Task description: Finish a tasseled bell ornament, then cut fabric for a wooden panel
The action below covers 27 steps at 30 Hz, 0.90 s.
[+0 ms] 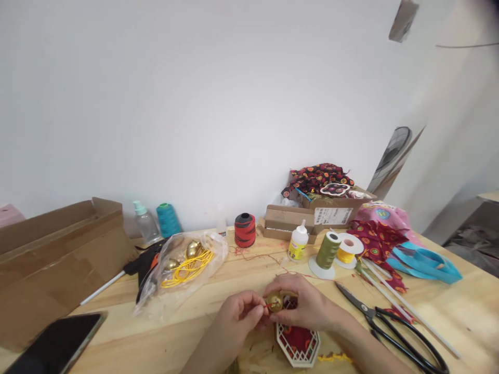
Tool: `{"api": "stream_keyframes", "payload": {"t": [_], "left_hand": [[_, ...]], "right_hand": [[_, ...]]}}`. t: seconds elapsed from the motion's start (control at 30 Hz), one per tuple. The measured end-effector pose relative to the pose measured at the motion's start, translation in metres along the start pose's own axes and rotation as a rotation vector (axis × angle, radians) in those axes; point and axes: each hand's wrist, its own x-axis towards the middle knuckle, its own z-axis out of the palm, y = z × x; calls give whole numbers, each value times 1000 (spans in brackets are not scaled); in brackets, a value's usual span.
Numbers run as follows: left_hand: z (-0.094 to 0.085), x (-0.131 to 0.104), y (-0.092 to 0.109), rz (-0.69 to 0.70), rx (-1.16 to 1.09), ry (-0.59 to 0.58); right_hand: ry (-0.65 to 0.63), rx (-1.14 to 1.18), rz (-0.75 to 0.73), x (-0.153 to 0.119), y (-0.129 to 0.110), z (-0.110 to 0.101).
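Note:
My right hand (300,301) is closed around a small gold bell (275,301), thumb and fingers on either side of it. Close beside it, my left hand (245,311) pinches a red thread (268,305) at the bell's left side. Beneath my right hand lies a white lattice frame (300,359) with dark red patterned fabric (298,337) inside; my fingers hide its upper part. A short yellow braided cord (335,357) extends from near the frame toward my right forearm.
Black-handled scissors (376,314) and white sticks (413,306) lie right. Behind stand a glue bottle (298,241), a green thread spool (328,254) and a red-black thread cone (245,231). Left are a plastic bag (218,246) with gold bells, a phone (54,345) and a cardboard box (58,265).

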Motion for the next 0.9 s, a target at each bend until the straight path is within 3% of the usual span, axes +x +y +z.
{"api": "stream_keyframes", "payload": {"t": [0.2,0.53,0.73,0.9], "left_hand": [[2,-2,3,71,410,115],[16,-1,-5,44,261,175],[18,-4,0,177,233,46],[20,-8,1,123,275,21]], "right_hand": [[16,-386,-96,1,-4,1],[68,-507,-143,-1,-7,-1],[95,-538,-145,-1,-8,-2],[101,-572,-166,-2,-6,-1]]}}
